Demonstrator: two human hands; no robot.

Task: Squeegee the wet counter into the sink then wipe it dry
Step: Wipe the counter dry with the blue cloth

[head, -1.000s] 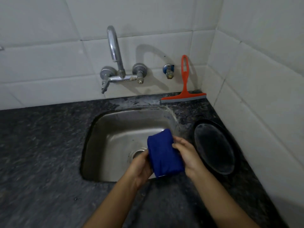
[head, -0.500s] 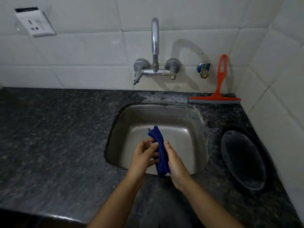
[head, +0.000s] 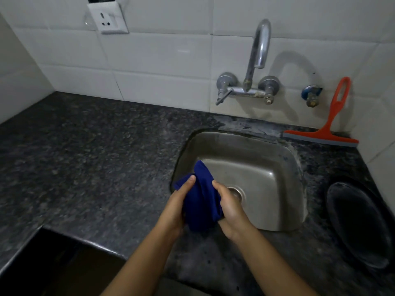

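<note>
A bunched blue cloth (head: 201,201) is held between both hands above the front left corner of the steel sink (head: 267,167). My left hand (head: 175,208) grips its left side, thumb on top. My right hand (head: 229,208) clasps its right side. The dark speckled stone counter (head: 96,159) stretches to the left of the sink. An orange squeegee (head: 327,129) leans on the tiled wall at the back right corner, blade down on the counter, away from both hands.
A chrome wall tap (head: 254,82) overhangs the sink's back edge. A small blue valve (head: 310,95) sits beside it. A dark oval dish (head: 359,223) lies on the counter right of the sink. A wall socket (head: 106,20) is at the top left. The counter's front edge drops off at the bottom left.
The view has swung left, so the sink now sits further right. The cloth, earlier folded flat and then pinched thin between the palms, is now bunched loosely in both hands.
</note>
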